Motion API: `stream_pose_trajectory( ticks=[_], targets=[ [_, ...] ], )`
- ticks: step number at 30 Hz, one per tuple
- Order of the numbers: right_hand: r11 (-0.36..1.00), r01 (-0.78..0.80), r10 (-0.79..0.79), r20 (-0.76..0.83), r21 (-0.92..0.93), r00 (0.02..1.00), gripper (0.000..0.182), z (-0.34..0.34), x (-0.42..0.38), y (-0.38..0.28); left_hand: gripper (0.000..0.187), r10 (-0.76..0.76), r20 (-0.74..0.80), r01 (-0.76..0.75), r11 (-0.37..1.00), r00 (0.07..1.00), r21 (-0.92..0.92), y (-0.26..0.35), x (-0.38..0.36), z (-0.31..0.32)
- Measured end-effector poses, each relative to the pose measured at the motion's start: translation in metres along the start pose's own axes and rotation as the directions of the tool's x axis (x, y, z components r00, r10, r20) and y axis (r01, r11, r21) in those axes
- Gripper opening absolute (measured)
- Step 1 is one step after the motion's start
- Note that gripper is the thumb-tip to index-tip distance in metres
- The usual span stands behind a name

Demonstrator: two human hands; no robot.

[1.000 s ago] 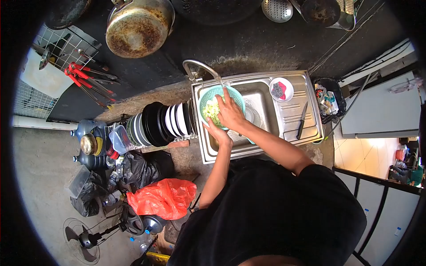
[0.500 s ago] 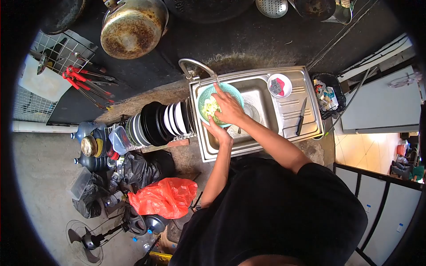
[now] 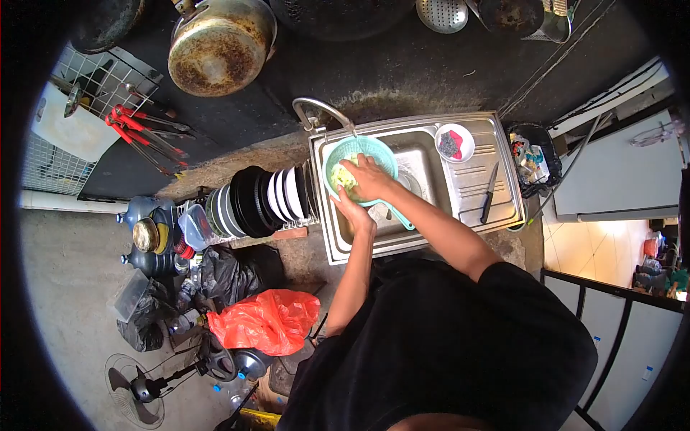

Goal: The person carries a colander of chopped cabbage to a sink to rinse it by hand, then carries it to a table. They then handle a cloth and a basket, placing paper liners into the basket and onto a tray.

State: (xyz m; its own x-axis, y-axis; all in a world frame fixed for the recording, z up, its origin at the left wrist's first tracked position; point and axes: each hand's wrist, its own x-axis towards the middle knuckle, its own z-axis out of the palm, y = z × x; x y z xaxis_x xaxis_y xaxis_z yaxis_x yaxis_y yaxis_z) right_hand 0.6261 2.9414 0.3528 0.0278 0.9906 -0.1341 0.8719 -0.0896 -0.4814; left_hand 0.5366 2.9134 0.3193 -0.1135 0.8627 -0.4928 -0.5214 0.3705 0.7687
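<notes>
Dark wall [image 3: 460,82], pans [image 3: 219,54] hung on it; steel sink [image 3: 336,244] against its foot. Hours are read around the colander, wall at 12.

Colander [image 3: 379,149], one, mint green: over the left part of the basin, handle at 4 to 5 o'clock; contains pale greens [image 3: 341,174].

Left hand [image 3: 353,214]: cupped round the colander's rim at 6 o'clock, gripping it.

Right hand [image 3: 371,181]: enters at 4 o'clock, fingers among the greens; whether they clench any, I cannot tell.

Tap [image 3: 316,108]: 11 o'clock, spout end near the rim.

Bowl [image 3: 468,146], white, red and grey contents: 2 to 3 o'clock.

Knife [image 3: 487,205], black-handled: 3 to 4 o'clock, lying flat.

Plates [image 3: 251,201], on edge in a row: 8 to 9 o'clock.

Red bag [image 3: 266,323]: 7 o'clock.
</notes>
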Motion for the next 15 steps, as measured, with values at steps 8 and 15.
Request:
stream_pose_trajectory(
  ticks=[8, 15],
  targets=[
    [0.997, -0.069, 0.069, 0.034, -0.022, 0.997, 0.045, -0.013, 0.054, 0.026, 0.075, -0.071, 0.133, 0.059, 0.994, 0.989, 0.097, 0.012, 0.025, 0.025],
    [0.997, 0.062, -0.059, 0.047, -0.054, 0.997, 0.053, -0.025, 0.04, 0.035, 0.074, -0.179, 0.222, 0.141, 0.974, 0.958, 0.175, 0.012, 0.043, 0.02]
  ],
)
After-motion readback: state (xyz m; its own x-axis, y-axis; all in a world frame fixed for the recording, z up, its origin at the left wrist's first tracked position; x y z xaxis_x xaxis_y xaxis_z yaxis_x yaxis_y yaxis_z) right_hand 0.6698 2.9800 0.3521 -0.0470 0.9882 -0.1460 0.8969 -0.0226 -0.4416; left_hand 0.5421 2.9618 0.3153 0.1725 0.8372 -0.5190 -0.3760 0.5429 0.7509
